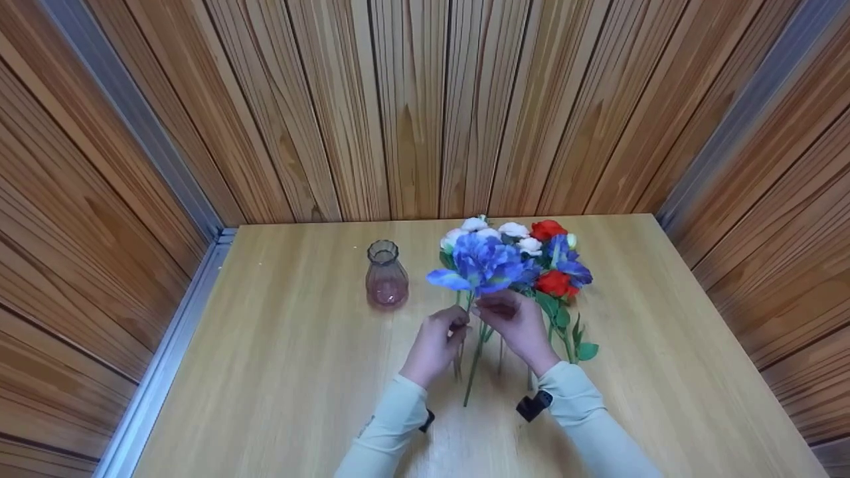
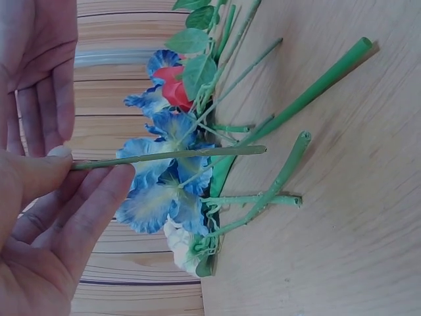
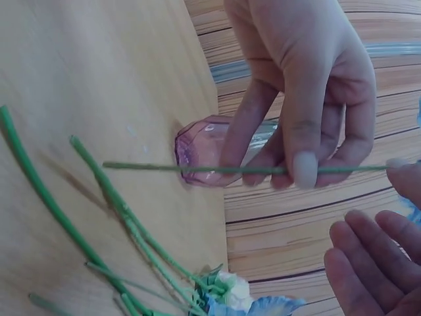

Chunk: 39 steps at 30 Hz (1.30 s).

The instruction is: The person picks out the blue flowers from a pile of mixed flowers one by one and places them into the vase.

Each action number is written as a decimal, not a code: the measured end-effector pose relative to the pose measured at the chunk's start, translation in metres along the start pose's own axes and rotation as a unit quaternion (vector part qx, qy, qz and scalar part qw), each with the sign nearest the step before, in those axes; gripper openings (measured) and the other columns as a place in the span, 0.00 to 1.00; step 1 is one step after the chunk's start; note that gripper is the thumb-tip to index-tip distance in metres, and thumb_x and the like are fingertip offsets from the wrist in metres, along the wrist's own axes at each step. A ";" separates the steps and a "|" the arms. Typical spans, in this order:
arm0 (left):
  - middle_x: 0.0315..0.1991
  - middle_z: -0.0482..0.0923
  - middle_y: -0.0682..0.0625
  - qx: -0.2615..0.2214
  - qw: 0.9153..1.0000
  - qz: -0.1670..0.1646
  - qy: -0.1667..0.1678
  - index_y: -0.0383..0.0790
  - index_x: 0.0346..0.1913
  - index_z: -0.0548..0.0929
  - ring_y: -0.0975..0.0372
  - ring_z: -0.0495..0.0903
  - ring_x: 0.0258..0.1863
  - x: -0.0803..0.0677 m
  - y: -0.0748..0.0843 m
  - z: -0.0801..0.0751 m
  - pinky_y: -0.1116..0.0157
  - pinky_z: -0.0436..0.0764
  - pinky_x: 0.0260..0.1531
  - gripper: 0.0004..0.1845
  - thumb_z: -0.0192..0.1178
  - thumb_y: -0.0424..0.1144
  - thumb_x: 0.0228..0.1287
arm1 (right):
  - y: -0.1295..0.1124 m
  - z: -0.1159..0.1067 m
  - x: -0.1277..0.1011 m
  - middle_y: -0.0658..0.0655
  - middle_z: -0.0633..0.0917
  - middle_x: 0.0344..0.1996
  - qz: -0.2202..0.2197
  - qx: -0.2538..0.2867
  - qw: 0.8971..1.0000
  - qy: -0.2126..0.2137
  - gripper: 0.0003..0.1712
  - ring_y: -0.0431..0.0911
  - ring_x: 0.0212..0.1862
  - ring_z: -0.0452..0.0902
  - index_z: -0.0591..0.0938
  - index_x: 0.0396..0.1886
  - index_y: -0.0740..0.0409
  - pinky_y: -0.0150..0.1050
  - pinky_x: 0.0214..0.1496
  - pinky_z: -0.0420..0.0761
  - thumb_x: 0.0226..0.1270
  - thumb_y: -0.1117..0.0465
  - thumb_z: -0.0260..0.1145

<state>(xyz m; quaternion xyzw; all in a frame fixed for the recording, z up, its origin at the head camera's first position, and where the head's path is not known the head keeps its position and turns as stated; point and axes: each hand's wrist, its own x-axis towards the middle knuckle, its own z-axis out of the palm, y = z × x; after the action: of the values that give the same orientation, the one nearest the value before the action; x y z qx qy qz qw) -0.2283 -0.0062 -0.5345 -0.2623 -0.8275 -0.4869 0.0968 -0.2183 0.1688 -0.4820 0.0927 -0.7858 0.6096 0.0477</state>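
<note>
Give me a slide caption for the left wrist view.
Left hand pinches a thin green stem above blue flowers lying on the wooden table.

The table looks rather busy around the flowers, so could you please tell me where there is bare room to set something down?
The table is bare along its left side, between the metal wall strip and the pink glass vase. Another bare patch runs right of the flower pile to the table's right edge. The middle is crowded: left hand and right hand hold a blue flower over loose stems.

Vase (image 3: pixel 210 151) partly hidden behind left hand (image 3: pixel 309 85); right hand (image 3: pixel 375 257) cut off at edge.
</note>
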 end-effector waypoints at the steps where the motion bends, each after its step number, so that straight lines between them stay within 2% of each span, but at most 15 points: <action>1: 0.31 0.80 0.51 0.000 1.000 -0.002 0.000 0.36 0.35 0.79 0.65 0.78 0.33 0.000 0.000 -0.001 0.72 0.79 0.33 0.06 0.61 0.23 0.60 | 0.006 -0.001 0.001 0.57 0.85 0.41 0.001 -0.007 1.000 0.005 0.14 0.49 0.45 0.81 0.84 0.45 0.59 0.41 0.51 0.80 0.59 0.67 0.71; 4: 0.31 0.79 0.53 0.001 1.000 -0.011 -0.001 0.38 0.35 0.79 0.66 0.78 0.32 0.000 0.000 -0.003 0.72 0.79 0.33 0.06 0.61 0.24 0.61 | 0.022 -0.004 0.004 0.53 0.86 0.43 -0.009 -0.033 0.999 0.013 0.13 0.46 0.48 0.80 0.85 0.46 0.55 0.46 0.56 0.76 0.60 0.62 0.71; 7: 0.31 0.79 0.54 -0.002 1.000 -0.018 -0.003 0.40 0.35 0.79 0.66 0.78 0.32 0.000 0.000 -0.006 0.72 0.80 0.32 0.06 0.61 0.25 0.62 | 0.025 -0.007 0.003 0.51 0.85 0.46 -0.009 -0.057 0.998 0.008 0.16 0.47 0.53 0.77 0.85 0.48 0.55 0.52 0.62 0.70 0.61 0.57 0.70; 12: 0.32 0.79 0.52 -0.006 1.000 -0.021 0.000 0.42 0.35 0.79 0.66 0.79 0.33 -0.001 0.001 -0.009 0.72 0.80 0.30 0.08 0.60 0.25 0.61 | 0.032 -0.013 0.002 0.51 0.82 0.53 -0.001 -0.076 0.997 -0.010 0.21 0.49 0.60 0.72 0.82 0.53 0.53 0.57 0.65 0.64 0.62 0.52 0.69; 19: 0.32 0.80 0.52 -0.009 1.000 -0.023 0.004 0.41 0.35 0.79 0.65 0.79 0.34 -0.002 0.001 -0.010 0.71 0.80 0.32 0.08 0.61 0.24 0.60 | 0.047 -0.022 -0.002 0.52 0.76 0.60 0.003 -0.150 0.988 -0.029 0.26 0.51 0.63 0.68 0.78 0.61 0.51 0.56 0.65 0.65 0.62 0.55 0.69; 27: 0.33 0.81 0.47 -0.013 1.000 -0.018 0.009 0.35 0.35 0.79 0.64 0.79 0.33 -0.001 0.000 -0.014 0.71 0.80 0.32 0.03 0.61 0.25 0.61 | 0.057 -0.028 -0.007 0.54 0.75 0.61 0.000 -0.183 0.983 -0.031 0.33 0.53 0.64 0.67 0.77 0.62 0.52 0.56 0.65 0.64 0.60 0.42 0.68; 29: 0.33 0.81 0.45 -0.016 1.000 -0.020 0.008 0.36 0.35 0.79 0.65 0.79 0.33 -0.001 0.000 -0.016 0.71 0.80 0.31 0.03 0.61 0.26 0.62 | 0.058 -0.029 -0.007 0.56 0.75 0.61 -0.002 -0.187 0.982 -0.031 0.34 0.54 0.64 0.67 0.77 0.62 0.54 0.57 0.64 0.65 0.60 0.43 0.68; 34: 0.31 0.80 0.51 -0.015 1.000 -0.022 0.012 0.39 0.35 0.79 0.65 0.79 0.33 0.000 0.000 -0.019 0.71 0.80 0.31 0.06 0.61 0.24 0.61 | 0.062 -0.033 -0.009 0.57 0.72 0.63 -0.002 -0.191 0.981 -0.037 0.31 0.55 0.66 0.63 0.74 0.64 0.54 0.58 0.66 0.62 0.63 0.49 0.68; 39: 0.32 0.79 0.52 -0.007 1.000 -0.015 0.025 0.39 0.34 0.79 0.65 0.79 0.33 0.000 -0.001 -0.023 0.71 0.80 0.31 0.06 0.61 0.25 0.61 | 0.066 -0.038 -0.012 0.60 0.66 0.68 -0.003 -0.224 0.973 -0.062 0.33 0.58 0.69 0.56 0.70 0.68 0.52 0.61 0.67 0.57 0.67 0.46 0.63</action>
<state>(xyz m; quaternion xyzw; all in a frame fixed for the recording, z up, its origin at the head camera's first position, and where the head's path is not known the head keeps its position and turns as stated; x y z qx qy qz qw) -0.2313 -0.0260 -0.5236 -0.2385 -0.8251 -0.5006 0.1079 -0.2218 0.2226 -0.5375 0.1199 -0.9034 0.4113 0.0201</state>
